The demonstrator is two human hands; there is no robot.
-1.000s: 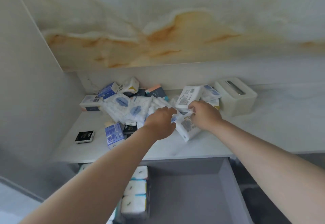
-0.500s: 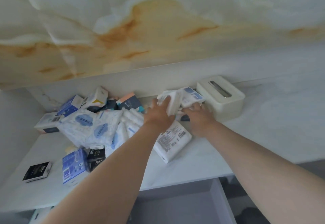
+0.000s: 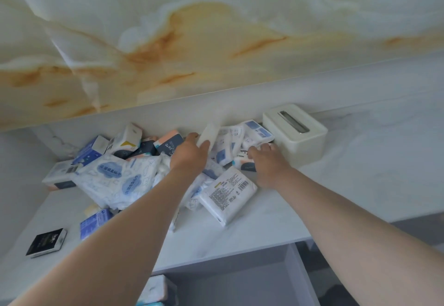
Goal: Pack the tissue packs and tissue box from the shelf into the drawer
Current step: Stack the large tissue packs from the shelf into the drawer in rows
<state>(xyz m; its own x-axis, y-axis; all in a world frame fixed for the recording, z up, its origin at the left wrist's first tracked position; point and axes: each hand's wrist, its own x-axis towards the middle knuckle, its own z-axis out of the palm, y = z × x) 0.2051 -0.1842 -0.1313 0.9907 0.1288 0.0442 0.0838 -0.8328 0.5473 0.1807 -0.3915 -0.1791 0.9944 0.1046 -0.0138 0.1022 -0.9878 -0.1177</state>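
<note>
My left grip (image 3: pixel 189 156) holds a white tissue pack (image 3: pixel 208 134), long axis tipped up. My right grip (image 3: pixel 269 164) lies on packs just left of the tissue box (image 3: pixel 295 132), nearer it; whether it clasps any, I cannot tell. The drawer (image 3: pixel 240 281) lies below the shelf (image 3: pixel 264 221).

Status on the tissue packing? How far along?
Done: a few packs lie in the drawer. In hand: left hand grips a white pack; right hand reaches into the small packs beside the tissue box. Left: most of the pile and the box sit on the shelf.
</note>
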